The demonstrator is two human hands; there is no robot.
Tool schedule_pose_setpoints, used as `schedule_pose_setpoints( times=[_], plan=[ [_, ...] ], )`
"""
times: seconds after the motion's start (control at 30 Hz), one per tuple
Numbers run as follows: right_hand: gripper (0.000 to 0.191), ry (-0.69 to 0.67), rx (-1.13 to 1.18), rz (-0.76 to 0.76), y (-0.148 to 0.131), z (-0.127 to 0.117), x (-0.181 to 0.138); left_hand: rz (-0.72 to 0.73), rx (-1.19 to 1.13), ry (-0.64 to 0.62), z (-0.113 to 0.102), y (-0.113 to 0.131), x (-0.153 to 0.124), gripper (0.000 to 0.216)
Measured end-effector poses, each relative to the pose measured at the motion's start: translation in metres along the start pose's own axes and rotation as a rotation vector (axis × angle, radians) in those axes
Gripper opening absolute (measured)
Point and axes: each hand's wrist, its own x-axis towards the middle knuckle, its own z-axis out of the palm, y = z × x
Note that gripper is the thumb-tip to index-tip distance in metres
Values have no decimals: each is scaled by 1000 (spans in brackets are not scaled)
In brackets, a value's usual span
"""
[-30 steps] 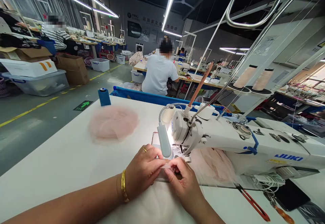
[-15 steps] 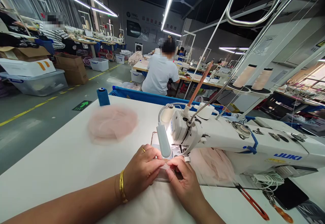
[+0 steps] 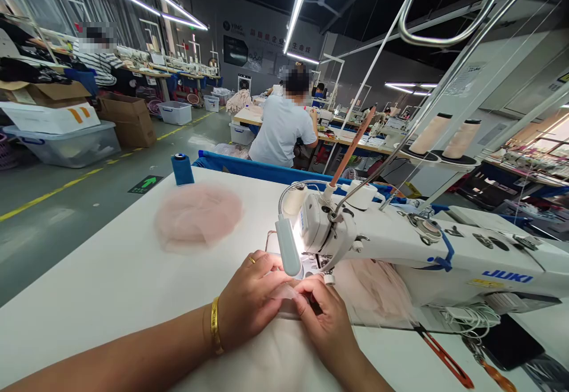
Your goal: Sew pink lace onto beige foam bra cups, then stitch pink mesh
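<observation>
Sheer pale pink fabric (image 3: pixel 283 292) is pinched between my two hands, just in front of the needle area of a white JUKI sewing machine (image 3: pixel 400 238). My left hand (image 3: pixel 249 297), with a ring and a gold bracelet, closes thumb and fingers on the fabric's left side. On the right side, my right hand (image 3: pixel 323 309) grips it between thumb and forefinger. More of the cloth hangs down below the hands towards me. A grey lamp (image 3: pixel 288 247) hides part of the needle area. Under the machine arm lies a bunched pink tulle pile (image 3: pixel 377 291).
A round heap of pink tulle (image 3: pixel 198 217) lies on the white table (image 3: pixel 111 297), near a blue thread spool (image 3: pixel 182 169). At right are orange-handled tweezers (image 3: pixel 444 356) and a black phone (image 3: pixel 511 341). A person in a white shirt (image 3: pixel 284 128) sits ahead.
My left hand's fingers have shifted slightly, and a little more of the sheer fabric shows between the hands. My right hand stays nearly in place. The view has shifted slightly.
</observation>
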Motion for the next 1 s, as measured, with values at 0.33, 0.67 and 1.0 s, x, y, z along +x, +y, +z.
schedule_pose_setpoints(
  times=[0.33,0.67,1.0],
  plan=[
    [16,-3,-47,-141,1,2,2,-9,-12,-34,3,-9,-4,21],
    [26,-497,371,298,-68,-77,-17,-469,-650,-467,-48,78,4,9],
    [17,-531,-66,506,-6,-19,41,-380,203,-513,16,10,-1,13]
  ],
)
